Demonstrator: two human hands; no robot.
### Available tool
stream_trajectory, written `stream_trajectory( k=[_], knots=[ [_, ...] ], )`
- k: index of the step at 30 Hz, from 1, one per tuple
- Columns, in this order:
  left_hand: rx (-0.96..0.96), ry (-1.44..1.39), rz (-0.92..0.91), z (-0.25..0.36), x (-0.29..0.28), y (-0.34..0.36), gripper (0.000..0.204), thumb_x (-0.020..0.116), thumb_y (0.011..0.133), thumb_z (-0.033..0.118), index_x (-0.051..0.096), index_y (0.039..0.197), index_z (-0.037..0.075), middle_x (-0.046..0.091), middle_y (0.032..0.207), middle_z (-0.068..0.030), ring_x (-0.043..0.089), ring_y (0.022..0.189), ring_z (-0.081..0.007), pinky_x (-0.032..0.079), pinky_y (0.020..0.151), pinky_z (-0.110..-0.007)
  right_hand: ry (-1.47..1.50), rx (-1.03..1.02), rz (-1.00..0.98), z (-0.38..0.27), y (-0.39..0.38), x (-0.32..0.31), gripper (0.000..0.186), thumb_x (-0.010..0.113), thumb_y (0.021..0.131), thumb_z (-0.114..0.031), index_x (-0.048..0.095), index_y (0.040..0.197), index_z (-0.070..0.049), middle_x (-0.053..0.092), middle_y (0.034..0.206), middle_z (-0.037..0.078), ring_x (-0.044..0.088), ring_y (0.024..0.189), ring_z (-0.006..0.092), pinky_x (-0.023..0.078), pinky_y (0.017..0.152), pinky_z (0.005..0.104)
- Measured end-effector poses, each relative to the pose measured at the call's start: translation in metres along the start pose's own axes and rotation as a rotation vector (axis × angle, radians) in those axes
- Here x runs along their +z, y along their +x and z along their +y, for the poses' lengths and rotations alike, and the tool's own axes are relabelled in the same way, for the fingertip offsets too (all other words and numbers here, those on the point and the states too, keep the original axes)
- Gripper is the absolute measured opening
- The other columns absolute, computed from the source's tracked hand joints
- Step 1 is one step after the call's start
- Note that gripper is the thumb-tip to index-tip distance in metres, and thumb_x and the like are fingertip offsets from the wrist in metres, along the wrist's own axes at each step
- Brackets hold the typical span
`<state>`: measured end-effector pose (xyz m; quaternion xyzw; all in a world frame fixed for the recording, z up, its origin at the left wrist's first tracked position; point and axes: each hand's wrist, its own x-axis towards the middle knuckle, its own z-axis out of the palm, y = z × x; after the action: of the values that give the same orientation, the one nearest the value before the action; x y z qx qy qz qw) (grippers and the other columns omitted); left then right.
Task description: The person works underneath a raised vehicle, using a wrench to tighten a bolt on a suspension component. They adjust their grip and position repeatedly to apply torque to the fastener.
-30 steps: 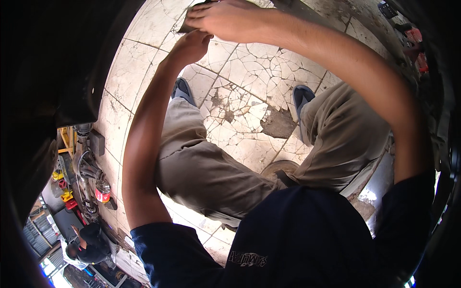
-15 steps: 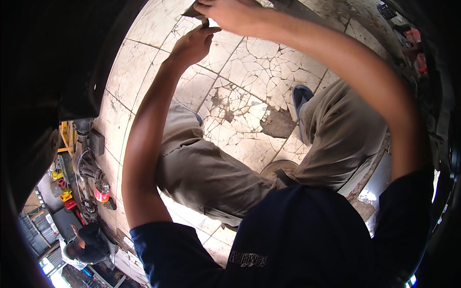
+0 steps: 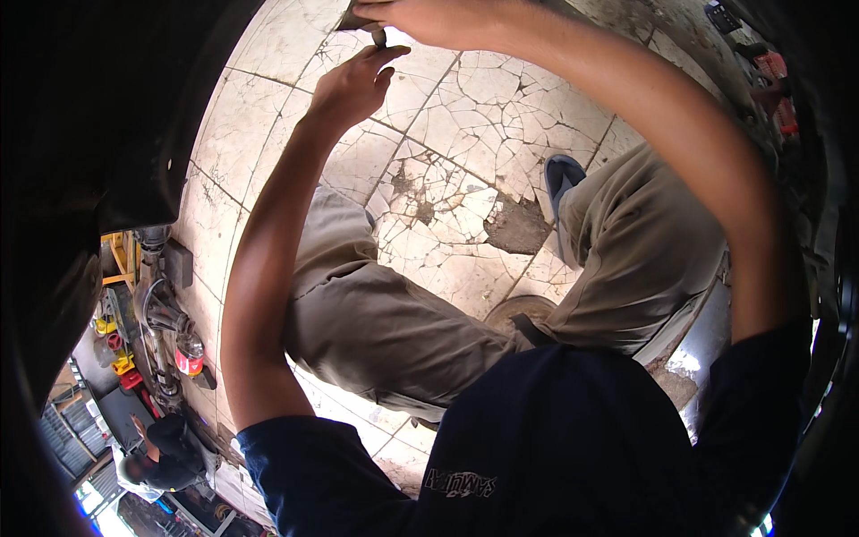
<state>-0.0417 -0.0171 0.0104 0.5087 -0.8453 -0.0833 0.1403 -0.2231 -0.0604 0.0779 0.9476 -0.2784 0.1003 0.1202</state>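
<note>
Near the view's top edge, a short dark stub (image 3: pixel 379 38) points lengthwise toward the nearer left hand (image 3: pixel 351 88), thumb and forefinger parted, while the right hand (image 3: pixel 438 20), beside a dark piece (image 3: pixel 351 18), shows no readable grip.

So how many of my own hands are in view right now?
2: your left hand, near the top, left of centre; and your right hand, above and to its right, partly cut off by the top edge.
</note>
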Motion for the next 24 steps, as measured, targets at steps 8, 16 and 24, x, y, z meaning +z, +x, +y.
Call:
stream_trajectory(
  k=[8,16,24],
  knots=[
    [-0.089,0.005,-0.073,-0.007,0.003,0.008,0.033,0.053,0.091,0.019,0.055,0.124,0.019,0.062,0.118,-0.0081,0.064,0.096,-0.0274,0.051,0.082,-0.039,0.007,0.057,-0.063,-0.003,0.007,0.003,0.041,0.055,0.083,-0.017,0.052,0.123,-0.007,0.058,0.120,0.007,0.057,0.110,0.0217,0.041,0.094,0.0401],
    [-0.102,0.036,-0.119,0.006,0.000,0.018,0.038,0.053,0.090,0.023,0.051,0.125,0.009,0.057,0.121,-0.0168,0.057,0.107,-0.0358,0.046,0.091,-0.044,-0.011,0.121,-0.074,-0.009,0.011,0.012,0.051,0.052,0.085,-0.014,0.044,0.136,-0.018,0.063,0.112,0.010,0.064,0.099,0.0271,0.044,0.091,0.0429],
    [-0.224,0.127,-0.099,0.008,0.007,0.023,0.027,0.053,0.087,0.023,0.058,0.108,0.006,0.065,0.102,-0.0140,0.063,0.088,-0.0357,0.051,0.076,-0.047,-0.171,0.128,-0.133,-0.032,0.003,-0.010,0.059,0.061,0.082,-0.018,0.042,0.138,-0.023,0.054,0.127,0.016,0.053,0.116,0.0265,0.035,0.099,0.0446]
  ],
)
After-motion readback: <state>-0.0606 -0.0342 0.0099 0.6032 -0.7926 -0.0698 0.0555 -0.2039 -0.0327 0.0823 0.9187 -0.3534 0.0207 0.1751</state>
